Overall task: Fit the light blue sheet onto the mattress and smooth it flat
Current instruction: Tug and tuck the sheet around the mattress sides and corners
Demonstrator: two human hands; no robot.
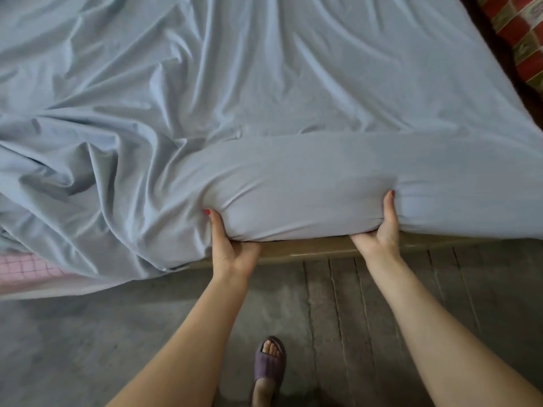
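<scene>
Gripping the near edge of the mattress through the light blue sheet (293, 83), we have both hands at the side of the bed. Our left hand (230, 248) clamps the covered edge with its thumb up on the side face and its fingers curled underneath, and our right hand (379, 230) does the same further along, thumb pressed against the fabric and fingers tucked below. Between our hands the sheet is drawn fairly taut over the mattress side, just above the wooden bed frame (308, 248). To the left it hangs loose in deep folds, and a pink checked cover (26, 268) shows beneath it at the corner. The top of the bed is still creased with long wrinkles. A foot in a purple slipper (269, 365) stands on the grey floor (88, 333) between our forearms.
</scene>
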